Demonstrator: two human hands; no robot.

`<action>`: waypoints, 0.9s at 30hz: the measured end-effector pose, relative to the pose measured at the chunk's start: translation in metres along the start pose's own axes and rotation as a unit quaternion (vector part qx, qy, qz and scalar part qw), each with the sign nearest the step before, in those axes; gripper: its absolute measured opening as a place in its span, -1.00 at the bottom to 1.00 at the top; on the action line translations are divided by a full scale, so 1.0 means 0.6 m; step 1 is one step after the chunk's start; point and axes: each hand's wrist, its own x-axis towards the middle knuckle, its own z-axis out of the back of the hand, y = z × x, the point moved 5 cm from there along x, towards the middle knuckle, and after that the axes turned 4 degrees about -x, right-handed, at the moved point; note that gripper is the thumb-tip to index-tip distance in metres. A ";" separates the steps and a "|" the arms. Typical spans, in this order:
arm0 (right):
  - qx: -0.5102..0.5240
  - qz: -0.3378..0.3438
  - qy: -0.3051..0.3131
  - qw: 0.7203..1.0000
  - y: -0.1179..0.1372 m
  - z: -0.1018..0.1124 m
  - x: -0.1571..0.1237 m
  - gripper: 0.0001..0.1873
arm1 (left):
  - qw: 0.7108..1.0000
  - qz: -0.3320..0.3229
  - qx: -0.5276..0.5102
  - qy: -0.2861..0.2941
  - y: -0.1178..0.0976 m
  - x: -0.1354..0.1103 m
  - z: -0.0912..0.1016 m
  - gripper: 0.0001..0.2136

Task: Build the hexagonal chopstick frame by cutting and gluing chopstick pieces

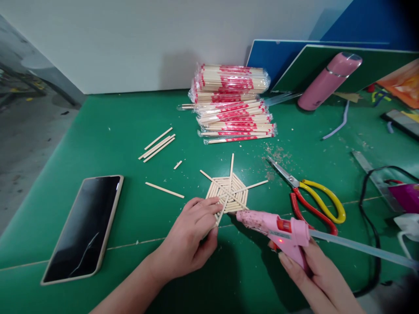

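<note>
A flat hexagonal web of wooden chopstick pieces (240, 190), with spokes sticking out past its rings, lies on the green table. My left hand (193, 235) holds its near left edge, fingers on top and thumb at the side. My right hand (314, 270) grips a pink hot glue gun (262, 221) by its handle. A small light glows red on the gun, and a long translucent glue stick (356, 246) runs out of its back. The nozzle is at the web's near right edge; whether it touches cannot be made out.
Scissors (296, 183) with red and yellow handles lie right of the web. Cut sticks (157, 148) and a phone (81, 229) are on the left. Wrapped chopsticks (234, 104) are piled behind. A pink bottle (330, 80) and a black cable (363, 192) are on the right.
</note>
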 end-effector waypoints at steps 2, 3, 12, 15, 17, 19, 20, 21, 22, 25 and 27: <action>0.001 0.002 0.001 1.000 0.002 -0.002 0.000 -0.64 | 1.000 0.001 0.000 0.002 0.000 -0.001 -0.001 -0.79; -0.001 -0.001 0.005 1.000 0.002 -0.004 -0.001 -0.63 | 1.000 0.002 0.001 0.005 0.000 -0.001 -0.001 -0.78; -0.003 -0.005 0.011 1.000 -0.005 -0.008 -0.006 -0.61 | 1.000 0.006 0.006 0.016 0.000 -0.002 -0.002 -0.78; 0.001 -0.003 0.001 1.000 -0.005 -0.003 -0.005 -0.65 | 1.000 0.002 0.006 0.006 -0.001 -0.001 -0.001 -0.78; 0.002 -0.007 0.002 1.000 -0.005 -0.002 -0.004 -0.66 | 1.000 0.002 0.005 0.002 -0.001 0.000 0.000 -0.79; 0.004 -0.013 0.009 1.000 -0.004 -0.003 -0.004 -0.66 | 1.000 -0.001 0.005 0.000 -0.001 0.000 0.001 -0.79; 0.005 -0.013 0.012 1.000 -0.004 -0.004 -0.004 -0.65 | 1.000 -0.001 0.006 0.001 -0.001 -0.001 0.001 -0.79; 0.005 -0.014 0.014 1.000 -0.004 -0.005 -0.004 -0.65 | 1.000 -0.001 0.007 0.002 -0.001 -0.001 0.001 -0.79; 0.006 -0.015 0.017 1.000 -0.003 -0.006 -0.005 -0.64 | 1.000 0.000 0.007 0.003 0.000 -0.002 0.000 -0.79; 0.009 -0.020 0.023 1.000 -0.004 -0.010 -0.007 -0.61 | 1.000 0.004 0.007 0.005 0.001 -0.003 0.000 -0.81; 0.010 -0.025 0.026 0.999 -0.005 -0.011 -0.008 -0.60 | 1.000 0.001 0.007 0.006 0.001 -0.003 -0.001 -0.82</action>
